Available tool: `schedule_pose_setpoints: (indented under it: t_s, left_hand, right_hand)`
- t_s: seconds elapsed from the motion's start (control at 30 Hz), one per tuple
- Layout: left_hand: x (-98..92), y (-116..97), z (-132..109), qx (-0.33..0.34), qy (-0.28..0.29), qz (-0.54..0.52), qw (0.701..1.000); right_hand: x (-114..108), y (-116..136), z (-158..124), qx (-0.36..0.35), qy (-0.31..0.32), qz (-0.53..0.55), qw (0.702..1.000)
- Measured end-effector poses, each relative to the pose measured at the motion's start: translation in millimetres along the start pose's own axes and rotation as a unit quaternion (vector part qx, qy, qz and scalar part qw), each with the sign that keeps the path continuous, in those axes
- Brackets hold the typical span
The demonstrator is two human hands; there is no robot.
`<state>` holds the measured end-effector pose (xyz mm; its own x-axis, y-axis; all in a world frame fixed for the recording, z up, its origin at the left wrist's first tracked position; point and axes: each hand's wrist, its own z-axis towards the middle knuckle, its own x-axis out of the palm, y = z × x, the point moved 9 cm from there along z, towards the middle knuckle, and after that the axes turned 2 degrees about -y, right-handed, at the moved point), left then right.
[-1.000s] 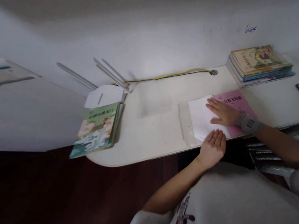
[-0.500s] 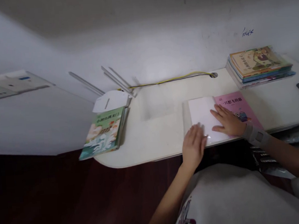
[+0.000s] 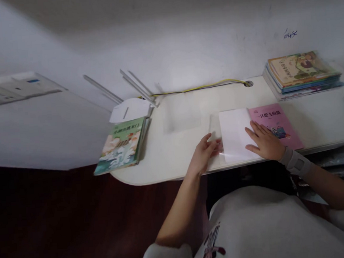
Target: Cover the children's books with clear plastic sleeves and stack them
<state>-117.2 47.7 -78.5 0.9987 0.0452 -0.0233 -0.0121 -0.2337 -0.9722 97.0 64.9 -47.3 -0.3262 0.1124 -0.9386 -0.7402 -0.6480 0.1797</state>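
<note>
A pink book (image 3: 274, 123) lies on the white desk (image 3: 179, 152) near its front edge, with its white inner cover (image 3: 233, 134) turned out to the left. My right hand (image 3: 264, 141) lies flat on the white cover, fingers spread, a grey band on its wrist. My left hand (image 3: 205, 154) rests at the left edge of that cover, on a clear plastic flap (image 3: 216, 135) that juts out from it; thumb and fingers are curled toward the flap's edge, and I cannot see whether they pinch it.
A green picture book (image 3: 121, 147) tops a small stack at the desk's left end, with white paper (image 3: 130, 109) behind it. A stack of books (image 3: 301, 74) stands at the back right. A yellow cable (image 3: 200, 88) runs along the wall into a desk hole. Dark floor lies below.
My left hand has moved from the front edge of the white cover leftward to the clear flap. My right hand has stayed flat on the cover. The view shifted slightly.
</note>
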Motion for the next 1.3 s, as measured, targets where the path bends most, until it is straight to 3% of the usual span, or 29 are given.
schedule_pose_setpoints:
  t_s: [0.13, 0.23, 0.33, 0.4, 0.5, 0.6, 0.7, 0.87, 0.97, 1.07, 1.13, 1.2, 1.27, 1.3]
  left_hand:
    - [0.1, -7, 2, 0.050, 0.011, 0.141, 0.989]
    - [-17.1, -15, -1, 0.106, -0.075, 0.216, 0.968]
    - [-43.9, -17, -3, 0.094, -0.170, 0.192, 0.962]
    - [-48.2, -10, 0, 0.050, -0.146, 0.134, 0.979]
    - [-45.1, -6, 1, -0.001, -0.104, 0.023, 0.994]
    - [-42.0, -16, -5, 0.011, -0.118, -0.057, 0.991]
    - [-27.9, -45, -16, 0.095, -0.115, -0.078, 0.986]
    - [20.4, -98, -24, 0.250, -0.052, -0.050, 0.966]
    - [28.1, -111, -29, 0.365, -0.141, -0.037, 0.919]
    - [35.1, -108, -49, 0.511, -0.265, 0.031, 0.817]
    - [47.6, -99, -53, 0.555, -0.298, 0.111, 0.769]
    - [47.3, -88, -44, 0.530, -0.322, 0.154, 0.769]
    - [35.6, -79, -27, 0.480, -0.307, 0.146, 0.809]
    - [31.3, -76, -16, 0.462, -0.267, 0.137, 0.835]
  right_hand:
    - [2, 7, -1, -0.002, 0.001, -0.022, 1.000]
    - [4, 13, -1, -0.021, 0.004, -0.013, 1.000]
    - [7, 16, 1, -0.055, 0.021, 0.018, 0.998]
    - [9, 16, 2, -0.074, 0.038, 0.036, 0.996]
    - [7, 13, 1, -0.089, 0.057, 0.058, 0.993]
    - [1, 19, -8, -0.108, 0.057, 0.068, 0.990]
    - [-4, 27, -21, -0.087, 0.030, 0.058, 0.994]
    - [-4, 27, -38, -0.027, -0.026, 0.110, 0.993]
    - [-9, 12, -41, -0.010, -0.054, 0.200, 0.978]
    - [-17, -16, -41, 0.032, -0.061, 0.278, 0.958]
    - [-23, -33, -40, 0.046, -0.053, 0.320, 0.945]
    - [-29, -49, -39, 0.056, -0.046, 0.351, 0.933]
    - [-33, -68, -39, 0.079, -0.045, 0.371, 0.924]
    - [-35, -78, -40, 0.093, -0.047, 0.377, 0.920]
